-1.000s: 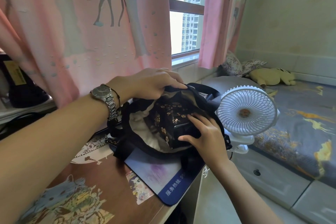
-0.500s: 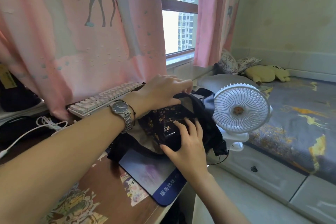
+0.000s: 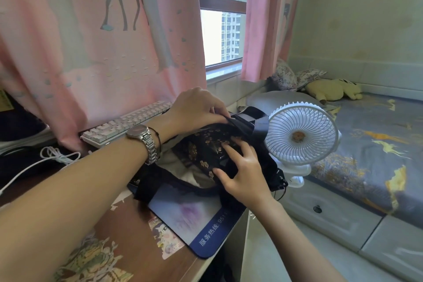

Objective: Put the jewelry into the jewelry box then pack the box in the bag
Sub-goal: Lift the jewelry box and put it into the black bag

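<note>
A black jewelry box (image 3: 207,147) with small gold flowers lies partly inside the open mouth of a black bag (image 3: 174,184) with a pale lining, on the desk's right end. My left hand (image 3: 196,109), with a metal watch on its wrist, pinches the bag's far rim and holds it up over the box. My right hand (image 3: 243,170) holds the box's near end, fingers spread on its top and thumb along its side. No jewelry shows.
A white clip fan (image 3: 301,133) stands close to the right of the bag. A blue mouse pad (image 3: 194,220) lies under the bag. A white keyboard (image 3: 128,122) and a white cable (image 3: 57,154) sit behind. A bed (image 3: 377,155) lies to the right.
The box has gone deeper into the bag under my right hand. My left hand has drawn the bag's far rim further over the box. The view has shifted, showing the keyboard.
</note>
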`<state>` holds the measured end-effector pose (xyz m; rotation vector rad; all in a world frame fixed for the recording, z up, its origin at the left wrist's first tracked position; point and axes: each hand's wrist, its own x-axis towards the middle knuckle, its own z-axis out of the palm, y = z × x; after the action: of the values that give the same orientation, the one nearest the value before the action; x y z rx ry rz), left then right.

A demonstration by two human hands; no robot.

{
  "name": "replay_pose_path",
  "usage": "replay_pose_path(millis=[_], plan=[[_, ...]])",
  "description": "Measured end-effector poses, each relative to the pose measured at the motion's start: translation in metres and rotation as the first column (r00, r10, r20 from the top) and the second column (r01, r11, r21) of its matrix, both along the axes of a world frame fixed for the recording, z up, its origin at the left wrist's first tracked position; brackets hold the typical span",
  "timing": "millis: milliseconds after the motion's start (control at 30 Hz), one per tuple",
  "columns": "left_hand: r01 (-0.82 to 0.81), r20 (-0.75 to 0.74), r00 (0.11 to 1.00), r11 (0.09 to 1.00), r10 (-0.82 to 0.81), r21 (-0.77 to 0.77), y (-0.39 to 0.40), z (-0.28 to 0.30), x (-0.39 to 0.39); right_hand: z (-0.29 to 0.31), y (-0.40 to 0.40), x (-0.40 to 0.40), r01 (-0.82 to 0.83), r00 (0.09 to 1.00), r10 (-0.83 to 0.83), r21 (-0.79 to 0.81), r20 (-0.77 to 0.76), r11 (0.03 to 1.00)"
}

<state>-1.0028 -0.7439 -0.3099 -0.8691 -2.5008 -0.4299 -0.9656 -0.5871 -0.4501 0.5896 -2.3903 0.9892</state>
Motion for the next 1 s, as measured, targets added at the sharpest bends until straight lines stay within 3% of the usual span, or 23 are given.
replay_pose_path(millis=[533,667,800,1000], plan=[[0.050,0.042,0.998,0.986,-0.057,0.158,0.000,-0.005,0.015,-0.001,-0.004,-0.006,0.049,0.998,-0.051,-0.054,-0.036,0.997],[-0.031,0.037,0.999,0.999,0.030,0.036,-0.003,-0.010,0.017,-0.001,0.002,-0.008,0.033,0.999,-0.033,-0.060,-0.003,0.998],[-0.006,-0.026,1.000,0.998,0.004,-0.061,-0.019,-0.027,0.028,-0.003,0.002,-0.003,0.036,0.999,-0.035,-0.064,0.003,0.997],[-0.087,-0.079,0.992,0.992,0.094,0.088,-0.058,-0.046,0.041,-0.008,0.003,0.004,0.087,0.995,-0.090,-0.070,-0.047,0.994]])
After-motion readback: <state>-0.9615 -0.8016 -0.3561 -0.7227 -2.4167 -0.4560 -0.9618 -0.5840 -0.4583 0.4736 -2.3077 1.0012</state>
